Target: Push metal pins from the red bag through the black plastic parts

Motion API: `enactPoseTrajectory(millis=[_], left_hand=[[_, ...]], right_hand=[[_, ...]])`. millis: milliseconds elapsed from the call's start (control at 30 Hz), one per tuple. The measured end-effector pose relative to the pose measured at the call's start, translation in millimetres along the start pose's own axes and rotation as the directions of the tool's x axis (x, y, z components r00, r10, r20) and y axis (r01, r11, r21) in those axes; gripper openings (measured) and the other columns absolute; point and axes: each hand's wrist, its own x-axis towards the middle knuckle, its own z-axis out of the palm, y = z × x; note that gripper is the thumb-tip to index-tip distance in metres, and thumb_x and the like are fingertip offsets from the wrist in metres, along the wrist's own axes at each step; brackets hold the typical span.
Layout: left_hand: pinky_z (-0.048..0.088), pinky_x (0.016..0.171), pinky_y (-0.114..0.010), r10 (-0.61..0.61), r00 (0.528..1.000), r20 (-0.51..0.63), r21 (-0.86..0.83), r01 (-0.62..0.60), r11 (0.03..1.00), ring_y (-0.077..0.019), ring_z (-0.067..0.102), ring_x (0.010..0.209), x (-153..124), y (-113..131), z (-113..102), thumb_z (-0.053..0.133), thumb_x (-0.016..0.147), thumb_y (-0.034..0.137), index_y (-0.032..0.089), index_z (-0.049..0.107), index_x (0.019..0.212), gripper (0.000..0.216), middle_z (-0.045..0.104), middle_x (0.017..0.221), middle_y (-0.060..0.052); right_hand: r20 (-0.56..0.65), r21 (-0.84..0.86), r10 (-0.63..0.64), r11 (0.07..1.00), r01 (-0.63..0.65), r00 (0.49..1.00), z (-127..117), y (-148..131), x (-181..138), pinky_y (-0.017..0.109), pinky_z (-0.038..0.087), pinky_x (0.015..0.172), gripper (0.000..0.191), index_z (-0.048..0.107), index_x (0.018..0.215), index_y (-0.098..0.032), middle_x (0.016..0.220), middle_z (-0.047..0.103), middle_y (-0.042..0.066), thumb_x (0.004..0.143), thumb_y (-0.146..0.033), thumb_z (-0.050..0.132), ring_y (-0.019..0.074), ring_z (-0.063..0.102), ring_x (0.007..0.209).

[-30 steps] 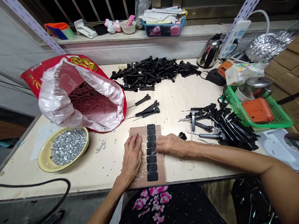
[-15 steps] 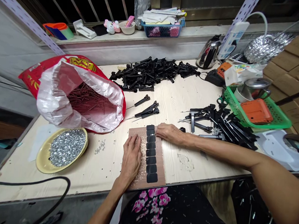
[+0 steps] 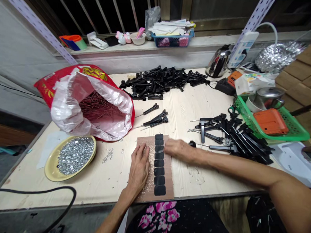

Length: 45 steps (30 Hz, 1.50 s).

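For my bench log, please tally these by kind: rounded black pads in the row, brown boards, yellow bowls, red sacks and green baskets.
Rounded black flat pads: 8
Brown wood-grain board: 1
Yellow round bowl: 1
Red sack with white lining: 1
Green perforated basket: 1
Total: 12

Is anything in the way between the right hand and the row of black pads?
Nothing visible. The right hand is close beside the black pads, though contact is unclear. The left hand lies on the brown board, left of the row.
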Motion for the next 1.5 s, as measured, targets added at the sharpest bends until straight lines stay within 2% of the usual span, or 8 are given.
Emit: enactPoseTrajectory(millis=[133, 300, 467, 733, 867, 1300, 1400, 1500], left_hand=[[0.035, 0.106, -0.054, -0.026, 1.0, -0.014, -0.006, 0.026, 1.0, -0.0292, 0.025, 0.134, -2, 1, 0, 0.035, 0.083, 0.004, 0.019, 0.038, 0.139, 0.058, 0.036, 0.143, -0.012], [0.037, 0.104, -0.054, -0.043, 0.998, -0.049, -0.028, 0.041, 0.999, -0.0289, 0.027, 0.134, -6, -2, 4, 0.036, 0.079, 0.0, 0.02, 0.039, 0.138, 0.063, 0.038, 0.143, -0.011], [0.037, 0.105, -0.053, -0.055, 0.998, -0.035, -0.029, 0.054, 0.998, -0.0295, 0.026, 0.135, -7, 2, 3, 0.036, 0.079, 0.0, 0.015, 0.042, 0.136, 0.059, 0.04, 0.142, -0.014], [0.047, 0.095, -0.046, -0.181, 0.951, -0.251, -0.104, 0.16, 0.982, -0.0235, 0.049, 0.115, -22, -1, -21, 0.039, 0.091, 0.015, 0.02, 0.051, 0.126, 0.037, 0.054, 0.123, -0.013], [0.05, 0.083, -0.044, -0.265, 0.893, -0.364, 0.039, 0.299, 0.953, -0.0239, 0.053, 0.096, -36, -30, -44, 0.042, 0.092, 0.023, 0.019, 0.058, 0.116, 0.029, 0.061, 0.102, -0.01], [0.04, 0.067, -0.037, -0.265, 0.937, -0.229, 0.34, 0.332, 0.88, -0.0239, 0.048, 0.081, -16, -73, -43, 0.042, 0.092, 0.025, 0.02, 0.068, 0.089, 0.027, 0.061, 0.082, -0.008], [0.04, 0.071, -0.037, -0.31, 0.915, -0.258, 0.196, 0.364, 0.911, -0.0238, 0.05, 0.082, -14, -71, -48, 0.045, 0.09, 0.028, 0.019, 0.068, 0.086, 0.024, 0.062, 0.082, -0.008], [0.042, 0.074, -0.036, -0.495, 0.834, -0.244, -0.277, 0.43, 0.859, -0.0221, 0.055, 0.082, -8, -60, -55, 0.055, 0.084, 0.035, 0.017, 0.068, 0.086, 0.023, 0.065, 0.084, -0.007]], right_hand=[[0.091, -0.028, 0.004, 1.0, -0.001, 0.996, -16, -6, -10, 0.022, 0.04, 0.056, 0.022, 0.058, 0.08, -0.014, 0.079, 0.056, 0.003, 0.095, -0.014, 0.041, 0.012, 0.049, 0.071], [-0.036, -0.236, 0.318, 0.918, -0.317, 0.947, -58, 23, -60, 0.026, 0.038, 0.058, 0.018, 0.062, 0.085, -0.02, 0.083, 0.059, 0.004, 0.092, -0.022, 0.046, 0.0149, 0.054, 0.073], [-0.13, -0.428, 0.294, 0.845, -0.321, 0.947, -85, 35, -66, 0.034, 0.037, 0.068, 0.016, 0.063, 0.086, -0.024, 0.084, 0.062, 0.005, 0.09, -0.031, 0.05, 0.0215, 0.054, 0.081], [-0.108, -0.332, 0.135, 0.929, -0.164, 0.985, -5, 35, 104, 0.032, 0.033, 0.072, 0.022, 0.065, 0.097, -0.02, 0.089, 0.064, 0.007, 0.094, -0.029, 0.046, 0.0215, 0.051, 0.088], [0.001, -0.387, 0.094, 0.918, -0.086, 0.996, 30, 47, 146, 0.033, 0.03, 0.074, 0.022, 0.066, 0.09, -0.019, 0.086, 0.063, 0.008, 0.094, -0.026, 0.046, 0.0206, 0.049, 0.086], [-0.326, -0.106, 0.05, 0.99, -0.089, 0.944, 5, 34, 95, 0.03, 0.044, 0.078, 0.027, 0.063, 0.108, -0.016, 0.101, 0.06, 0.01, 0.096, -0.024, 0.039, 0.0193, 0.054, 0.091], [-0.305, 0.017, 0.063, 0.998, -0.061, 0.95, 1, 9, 83, 0.032, 0.048, 0.077, 0.027, 0.062, 0.111, -0.016, 0.099, 0.061, 0.009, 0.095, -0.023, 0.041, 0.019, 0.056, 0.089], [-0.288, 0.136, 0.069, 0.99, -0.031, 0.955, 5, -20, 78, 0.032, 0.05, 0.075, 0.027, 0.062, 0.114, -0.017, 0.097, 0.063, 0.008, 0.094, -0.02, 0.044, 0.0183, 0.058, 0.088]])
